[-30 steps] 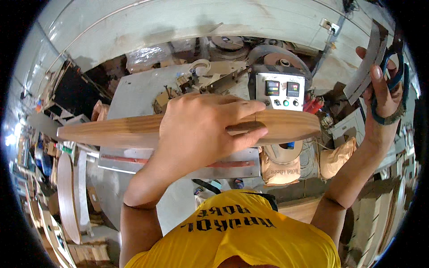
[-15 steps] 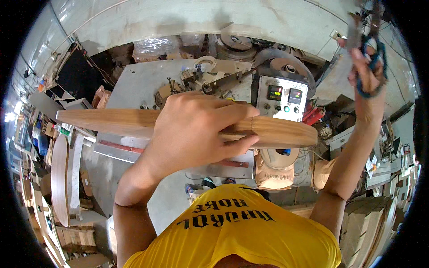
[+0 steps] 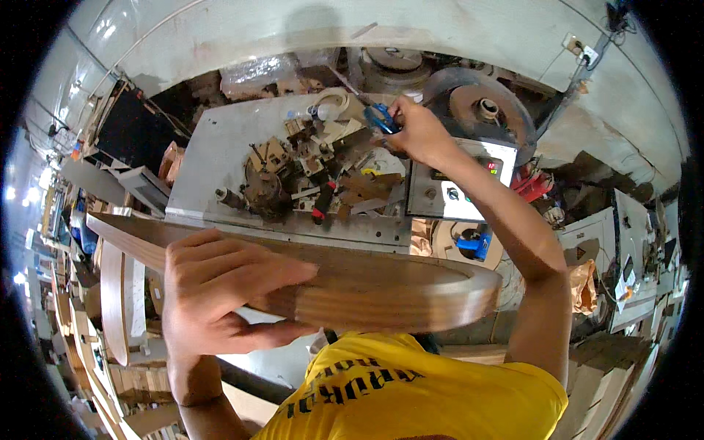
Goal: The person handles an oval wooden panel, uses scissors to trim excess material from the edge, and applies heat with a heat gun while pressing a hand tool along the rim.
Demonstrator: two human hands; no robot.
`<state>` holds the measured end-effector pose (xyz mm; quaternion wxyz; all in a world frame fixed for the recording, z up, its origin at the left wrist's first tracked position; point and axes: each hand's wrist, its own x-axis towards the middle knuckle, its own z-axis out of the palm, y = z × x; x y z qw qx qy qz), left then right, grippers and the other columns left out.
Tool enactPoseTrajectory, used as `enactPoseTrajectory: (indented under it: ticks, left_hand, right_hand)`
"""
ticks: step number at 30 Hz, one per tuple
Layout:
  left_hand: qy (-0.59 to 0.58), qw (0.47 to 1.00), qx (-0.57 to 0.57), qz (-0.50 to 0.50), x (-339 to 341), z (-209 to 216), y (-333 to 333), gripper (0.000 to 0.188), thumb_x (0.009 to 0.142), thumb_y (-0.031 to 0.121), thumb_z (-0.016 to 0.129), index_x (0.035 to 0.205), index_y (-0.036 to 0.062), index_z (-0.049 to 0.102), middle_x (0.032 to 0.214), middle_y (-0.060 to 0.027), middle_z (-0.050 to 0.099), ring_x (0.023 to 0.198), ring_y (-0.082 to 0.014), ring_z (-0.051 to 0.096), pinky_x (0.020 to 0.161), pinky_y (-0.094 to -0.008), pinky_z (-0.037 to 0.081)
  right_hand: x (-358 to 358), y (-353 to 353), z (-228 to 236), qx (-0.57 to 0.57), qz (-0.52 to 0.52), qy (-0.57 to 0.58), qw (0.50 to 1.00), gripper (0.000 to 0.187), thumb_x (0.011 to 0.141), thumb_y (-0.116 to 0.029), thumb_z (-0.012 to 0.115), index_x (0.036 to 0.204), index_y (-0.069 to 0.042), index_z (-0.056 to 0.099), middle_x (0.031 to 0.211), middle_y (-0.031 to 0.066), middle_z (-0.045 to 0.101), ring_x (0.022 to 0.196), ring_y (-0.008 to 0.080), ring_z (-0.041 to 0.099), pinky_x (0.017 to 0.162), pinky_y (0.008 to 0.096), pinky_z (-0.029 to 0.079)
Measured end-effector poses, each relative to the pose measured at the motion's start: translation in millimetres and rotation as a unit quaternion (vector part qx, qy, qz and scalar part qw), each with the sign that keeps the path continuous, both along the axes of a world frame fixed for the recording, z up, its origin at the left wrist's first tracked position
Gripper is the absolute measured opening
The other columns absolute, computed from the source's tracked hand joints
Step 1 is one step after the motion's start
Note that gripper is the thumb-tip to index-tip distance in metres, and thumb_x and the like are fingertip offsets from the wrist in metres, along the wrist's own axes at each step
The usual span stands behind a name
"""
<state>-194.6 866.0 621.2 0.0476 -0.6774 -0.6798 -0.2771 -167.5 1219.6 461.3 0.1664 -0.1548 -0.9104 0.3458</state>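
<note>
Clasped by the left hand (image 3: 209, 293), a curved wooden panel (image 3: 396, 304) spans the near edge of the grey tabletop (image 3: 209, 165); the right hand (image 3: 418, 132) holds blue-handled scissors (image 3: 380, 117) toward the far side. Machine parts (image 3: 268, 187) crowd the middle, smooth surface reaching leftward from them. A pale wall (image 3: 220, 37) rises behind.

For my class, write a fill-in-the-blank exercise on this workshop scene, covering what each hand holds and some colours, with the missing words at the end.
1. The left hand grips a curved piece made of ____.
2. The right hand holds a pair of ____.
3. The handles of that cutting tool are ____.
4. The person's shirt is ____ with dark lettering.

Missing words: wood; scissors; blue; yellow.
</note>
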Motion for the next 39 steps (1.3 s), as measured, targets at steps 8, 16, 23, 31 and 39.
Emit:
enactPoseTrajectory:
  ticks: [8, 16, 23, 31, 39]
  left_hand:
    - [-0.049, 0.993, -0.041, -0.096, -19.3, 4.3, 9.1, 0.045, 0.064, 0.039, 0.095, 0.099, 0.0160, 0.080, 0.087, -0.0007, 0.079, 0.074, -0.0136, 0.075, 0.054, -0.0229, 0.042]
    - [-0.026, 0.995, -0.043, -0.087, -19.8, 4.9, 11.7, 0.040, 0.068, 0.038, 0.093, 0.098, 0.0142, 0.080, 0.091, -0.0005, 0.080, 0.074, -0.0144, 0.075, 0.057, -0.0232, 0.047]
    - [-0.018, 0.995, -0.053, -0.086, -23.8, 7.2, 14.9, 0.040, 0.068, 0.038, 0.092, 0.096, 0.0116, 0.079, 0.090, -0.0019, 0.080, 0.074, -0.0165, 0.076, 0.061, -0.0253, 0.052]
    - [0.007, 0.992, -0.056, -0.114, -32.7, 7.7, 25.7, 0.051, 0.067, 0.044, 0.092, 0.095, 0.0058, 0.075, 0.086, -0.0134, 0.078, 0.072, -0.0226, 0.076, 0.063, -0.0308, 0.054]
    - [-0.039, 0.999, -0.023, 0.027, -65.7, -1.7, -15.0, 0.066, 0.085, 0.053, 0.078, 0.116, -0.0041, 0.064, 0.097, -0.0216, 0.072, 0.088, -0.0314, 0.070, 0.080, -0.0430, 0.054]
  right_hand:
    - [-46.5, 1.6, -90.4, 0.063, 0.027, -0.086, 0.994, 0.053, 0.080, -0.023, 0.083, 0.111, 0.005, 0.050, 0.095, 0.0291, 0.069, 0.093, 0.0465, 0.069, 0.081, 0.0522, 0.053]
    - [-56.5, 6.8, -149.9, 0.099, 0.099, -0.059, 0.988, 0.048, 0.085, -0.022, 0.080, 0.106, 0.007, 0.048, 0.092, 0.0334, 0.068, 0.091, 0.0510, 0.068, 0.079, 0.0562, 0.054]
    - [-36.1, 1.7, -115.8, 0.055, 0.047, -0.065, 0.995, 0.052, 0.084, -0.027, 0.082, 0.109, 0.005, 0.050, 0.097, 0.0326, 0.069, 0.095, 0.0489, 0.069, 0.082, 0.0532, 0.055]
    - [52.7, 47.5, -51.5, -0.148, -0.041, 0.106, 0.982, 0.037, 0.088, -0.027, 0.085, 0.103, 0.000, 0.064, 0.086, 0.0055, 0.073, 0.079, 0.0105, 0.064, 0.074, 0.0265, 0.053]
    - [253.5, 6.3, -86.0, -0.292, -0.374, 0.422, 0.772, 0.033, 0.099, -0.029, 0.067, 0.115, -0.002, 0.057, 0.095, 0.0066, 0.067, 0.081, 0.0105, 0.059, 0.068, 0.0285, 0.048]
